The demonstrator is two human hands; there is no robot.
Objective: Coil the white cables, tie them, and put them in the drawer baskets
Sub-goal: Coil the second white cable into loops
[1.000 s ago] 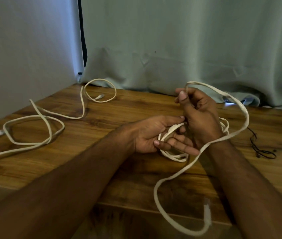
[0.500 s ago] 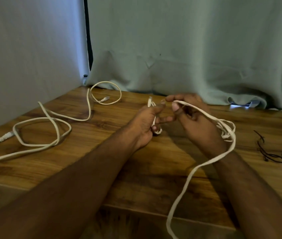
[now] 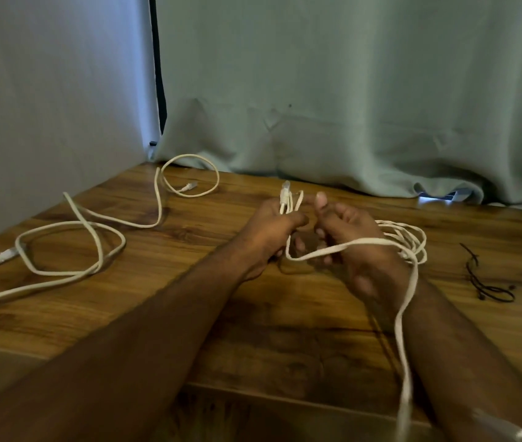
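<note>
Partly hidden: white cable [image 3: 390,242] behind right hand [image 3: 355,247].

A: The table [image 3: 189,301] under the left hand [image 3: 269,237] is showing a wood grain with a slight sheen, dark knots running through it.

B: The white cable [image 3: 365,242] crossing the right hand [image 3: 358,250] is looking flat, smooth and matt, like plastic sheathing. Behind both hands, the curtain [image 3: 349,106] is hanging as matt, creased cloth.
</note>
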